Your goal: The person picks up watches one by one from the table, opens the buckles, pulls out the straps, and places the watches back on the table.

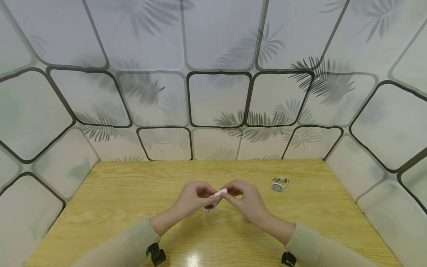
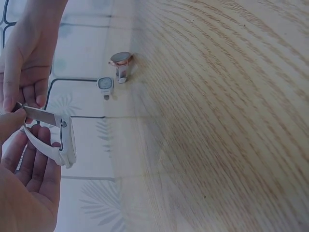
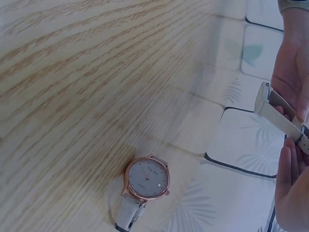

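Note:
A white wristwatch (image 1: pixel 209 207) hangs between both hands above the table, its strap looped upward. The left hand (image 1: pixel 195 195) pinches the strap with thumb and fingers. From the other side, the right hand (image 1: pixel 246 200) pinches the white strap end (image 1: pixel 221 192). In the left wrist view, the watch case (image 2: pixel 68 140) is seen edge-on, with strap pieces running back to the fingertips. The right wrist view shows the buckle area (image 3: pixel 304 133) at the fingers, partly cut off by the frame edge.
On the wooden table (image 1: pixel 133 193), a white watch with a squarish face (image 1: pixel 277 186) lies to the right. A rose-gold round watch (image 3: pixel 148 178) with a pale strap also lies there; the head view does not show it. Patterned fabric walls (image 1: pixel 218 100) surround the table's back and sides.

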A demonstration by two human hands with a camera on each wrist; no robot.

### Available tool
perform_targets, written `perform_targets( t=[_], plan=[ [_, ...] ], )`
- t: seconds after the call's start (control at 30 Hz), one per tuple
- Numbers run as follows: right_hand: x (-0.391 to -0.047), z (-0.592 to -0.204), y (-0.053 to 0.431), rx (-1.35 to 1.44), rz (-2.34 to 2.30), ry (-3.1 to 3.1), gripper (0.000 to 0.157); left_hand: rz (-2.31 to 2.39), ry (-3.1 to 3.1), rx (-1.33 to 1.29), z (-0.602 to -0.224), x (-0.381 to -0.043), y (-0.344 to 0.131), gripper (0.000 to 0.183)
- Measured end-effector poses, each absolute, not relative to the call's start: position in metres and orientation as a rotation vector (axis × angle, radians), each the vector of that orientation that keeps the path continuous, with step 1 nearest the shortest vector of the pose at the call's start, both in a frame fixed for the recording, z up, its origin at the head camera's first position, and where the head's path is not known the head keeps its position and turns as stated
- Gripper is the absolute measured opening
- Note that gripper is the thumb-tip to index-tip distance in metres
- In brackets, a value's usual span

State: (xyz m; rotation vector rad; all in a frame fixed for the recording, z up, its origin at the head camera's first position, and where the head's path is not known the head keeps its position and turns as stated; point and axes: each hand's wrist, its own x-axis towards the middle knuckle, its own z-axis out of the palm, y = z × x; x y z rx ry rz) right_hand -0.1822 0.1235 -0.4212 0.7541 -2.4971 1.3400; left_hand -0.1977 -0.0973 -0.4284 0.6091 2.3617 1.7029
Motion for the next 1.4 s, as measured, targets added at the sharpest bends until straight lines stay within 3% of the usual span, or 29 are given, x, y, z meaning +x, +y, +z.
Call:
perform_targets(
  t=[0.57, 0.97, 1.4],
  plan=[
    [-0.1854, -0.4193, 0.1238, 0.679, 1.572, -2.459, 0.010, 1.708, 2.392, 0.569, -0.4289, -0.1981, -0.0989, 0.014],
    [-0.1875, -0.4147, 0.1268, 0.399, 1.976, -2.476, 0.019, 1.694, 2.392, 0.553, -0.4293, -0.1996, -0.0981, 0.013],
    [-0.1884, -0.4123, 0.1266, 0.302, 2.040, -2.475, 0.018, 1.712, 2.394, 0.577, -0.4278, -0.2014, -0.0989, 0.022]
  ],
)
